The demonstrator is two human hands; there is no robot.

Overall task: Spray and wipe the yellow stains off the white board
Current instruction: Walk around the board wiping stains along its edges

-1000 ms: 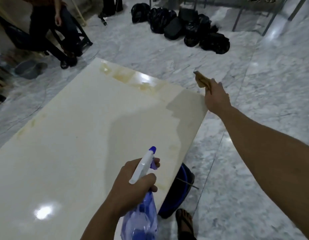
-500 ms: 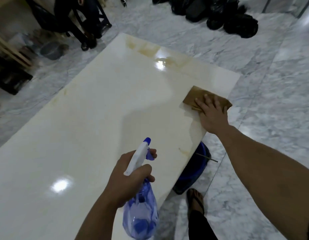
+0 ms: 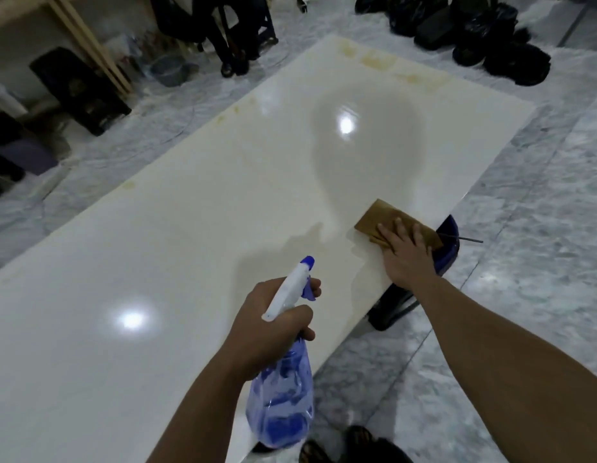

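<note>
- The white board (image 3: pixel 177 248) lies under both hands, with yellow stains (image 3: pixel 379 60) at its far end, well beyond them.
- The left hand (image 3: pixel 267 325) is wrapped around a spray bottle (image 3: pixel 283 389), nozzle pointing away.
- The right hand (image 3: pixel 405 257) presses flat, fingers spread, on a brown cloth (image 3: pixel 380 218) near the board's right edge.
- A blue bucket (image 3: pixel 449 248) sits just right of that hand.

The board (image 3: pixel 197 235) was glossy cream-white, with pale yellow stains (image 3: pixel 377 60) along its far edge in the upper middle of the frame. A tan-brown cloth (image 3: pixel 374 218) lay at centre right. The spray bottle (image 3: pixel 283 396) at lower centre was translucent blue, its head white with a blue nozzle tip and trigger. The floor (image 3: pixel 524 262) was grey-white veined marble. A dark blue bucket (image 3: pixel 449 252) showed at the board's right edge, and black bags (image 3: pixel 491 31) filled the upper right.
</note>
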